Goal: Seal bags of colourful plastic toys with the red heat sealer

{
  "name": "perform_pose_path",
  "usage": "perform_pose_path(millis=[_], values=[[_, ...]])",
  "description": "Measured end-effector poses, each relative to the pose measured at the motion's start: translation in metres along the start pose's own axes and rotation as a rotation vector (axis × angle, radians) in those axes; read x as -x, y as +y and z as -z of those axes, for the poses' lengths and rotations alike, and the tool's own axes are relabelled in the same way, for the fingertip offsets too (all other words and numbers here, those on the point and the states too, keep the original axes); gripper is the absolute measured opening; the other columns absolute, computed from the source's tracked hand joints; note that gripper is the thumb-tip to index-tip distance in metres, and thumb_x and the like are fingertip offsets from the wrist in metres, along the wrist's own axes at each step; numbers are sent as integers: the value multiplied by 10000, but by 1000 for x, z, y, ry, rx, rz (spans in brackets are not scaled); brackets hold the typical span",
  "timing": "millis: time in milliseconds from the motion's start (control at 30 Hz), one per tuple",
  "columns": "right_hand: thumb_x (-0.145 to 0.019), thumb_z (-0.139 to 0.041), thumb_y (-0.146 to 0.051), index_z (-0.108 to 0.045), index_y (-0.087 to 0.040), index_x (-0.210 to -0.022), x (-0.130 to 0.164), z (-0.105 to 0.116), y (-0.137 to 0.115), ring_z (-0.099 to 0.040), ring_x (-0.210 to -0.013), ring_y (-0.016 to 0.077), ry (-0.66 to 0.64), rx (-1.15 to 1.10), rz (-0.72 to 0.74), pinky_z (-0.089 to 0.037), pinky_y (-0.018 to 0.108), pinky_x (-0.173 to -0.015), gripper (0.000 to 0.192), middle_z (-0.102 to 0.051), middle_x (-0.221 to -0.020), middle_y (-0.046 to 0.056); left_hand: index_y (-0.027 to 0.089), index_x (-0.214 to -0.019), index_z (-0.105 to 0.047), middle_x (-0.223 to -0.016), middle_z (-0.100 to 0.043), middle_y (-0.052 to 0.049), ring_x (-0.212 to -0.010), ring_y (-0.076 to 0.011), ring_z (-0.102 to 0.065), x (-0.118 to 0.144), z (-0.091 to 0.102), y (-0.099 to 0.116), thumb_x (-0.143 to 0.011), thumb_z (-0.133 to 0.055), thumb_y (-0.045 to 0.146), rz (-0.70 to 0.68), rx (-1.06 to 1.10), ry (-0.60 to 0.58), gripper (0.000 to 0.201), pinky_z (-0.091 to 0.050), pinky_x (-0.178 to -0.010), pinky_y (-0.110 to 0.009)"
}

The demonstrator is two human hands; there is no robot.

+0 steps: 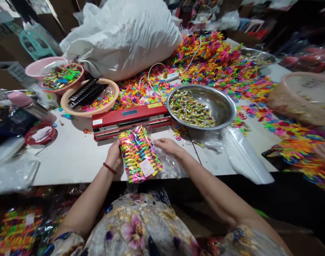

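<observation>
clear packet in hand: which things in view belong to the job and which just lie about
Likely part of it:
- clear packet, between left hand and right hand
- red machine

Probably just lying about:
- pink-capped flask
- green chair

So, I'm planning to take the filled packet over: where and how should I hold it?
Probably pinch the packet at its near right corner, coming from the right. It's flat, and that corner is free of fingers: the left hand is on the left edge, the right hand higher up the right side.
</observation>
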State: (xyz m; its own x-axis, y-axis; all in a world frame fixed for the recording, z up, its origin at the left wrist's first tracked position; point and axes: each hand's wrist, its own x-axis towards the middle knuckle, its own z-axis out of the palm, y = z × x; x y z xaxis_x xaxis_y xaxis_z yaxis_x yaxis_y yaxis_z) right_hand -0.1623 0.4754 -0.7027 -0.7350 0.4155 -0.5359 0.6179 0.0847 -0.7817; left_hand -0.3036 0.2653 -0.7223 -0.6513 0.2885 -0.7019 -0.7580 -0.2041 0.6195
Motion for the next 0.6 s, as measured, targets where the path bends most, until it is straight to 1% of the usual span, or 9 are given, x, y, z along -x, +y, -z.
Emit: perform_pose_path(millis=[33,100,133,200,300,400,467,533,600], values=[[-782,-690,-626,-745,-140,-981,6,-7,5,-650,-764,181,-61,-130,5,-477,257,-662,528,-751,-930,65,129,-852,-650,-763,-717,-60,-627,-167,-671,0,-3,1,-903,-587,222,46,-1,-14,123,-557,-650,-290],[-679,-801,-568,-739,-150,-1045,16,-19,9,-673,-884,195,-149,-384,32,-512,281,-801,560,-749,-1036,63,110,-850,-656,-757,-719,-81,-632,-186,-683,2,-6,3,-914,-542,232,123,13,-58,178,-578,-665,-321],[-633,-844,-527,-736,-150,-1059,21,-24,10,-678,-919,200,-170,-484,34,-513,297,-857,580,-747,-1059,66,106,-854,-659,-751,-719,-83,-629,-191,-686,3,-6,3,-914,-536,246,151,22,-94,195,-588,-675,-336],[-570,-896,-455,-738,-150,-1061,30,-32,12,-688,-929,208,-168,-605,18,-509,323,-911,600,-752,-1039,71,106,-884,-669,-752,-722,-81,-631,-202,-694,5,-2,3,-905,-558,284,180,29,-178,211,-602,-696,-363],[-536,-927,-400,-749,-159,-1054,44,-41,19,-696,-937,219,-134,-683,21,-510,346,-937,598,-755,-1013,72,120,-1009,-685,-875,-750,-96,-748,-225,-728,12,8,2,-891,-626,368,184,43,-314,281,-611,-758,-373],[-584,-922,-382,-740,-192,-1140,59,-47,26,-693,-981,223,-116,-734,58,-511,368,-963,615,-741,-1094,66,149,-1130,-677,-1020,-753,-113,-925,-271,-733,26,18,0,-876,-666,490,191,73,-430,425,-607,-849,-412],[-635,-905,-379,-716,-221,-1214,69,-51,29,-681,-1041,229,-100,-727,95,-500,386,-1000,630,-723,-1166,59,175,-1166,-670,-1066,-748,-111,-1004,-300,-718,38,23,-1,-850,-683,556,173,98,-473,495,-596,-898,-451],[-659,-896,-384,-707,-227,-1239,78,-55,30,-653,-1124,240,-77,-698,143,-463,398,-1062,630,-705,-1219,55,204,-1195,-655,-1128,-734,-105,-1075,-316,-695,48,27,-3,-814,-708,602,132,121,-505,554,-585,-931,-473],[-674,-887,-398,-701,-217,-1253,87,-58,32,-627,-1180,252,-74,-668,178,-432,407,-1101,635,-688,-1256,57,233,-1232,-627,-1206,-707,-102,-1131,-325,-670,54,32,-5,-742,-777,612,88,124,-544,637,-576,-952,-477]])
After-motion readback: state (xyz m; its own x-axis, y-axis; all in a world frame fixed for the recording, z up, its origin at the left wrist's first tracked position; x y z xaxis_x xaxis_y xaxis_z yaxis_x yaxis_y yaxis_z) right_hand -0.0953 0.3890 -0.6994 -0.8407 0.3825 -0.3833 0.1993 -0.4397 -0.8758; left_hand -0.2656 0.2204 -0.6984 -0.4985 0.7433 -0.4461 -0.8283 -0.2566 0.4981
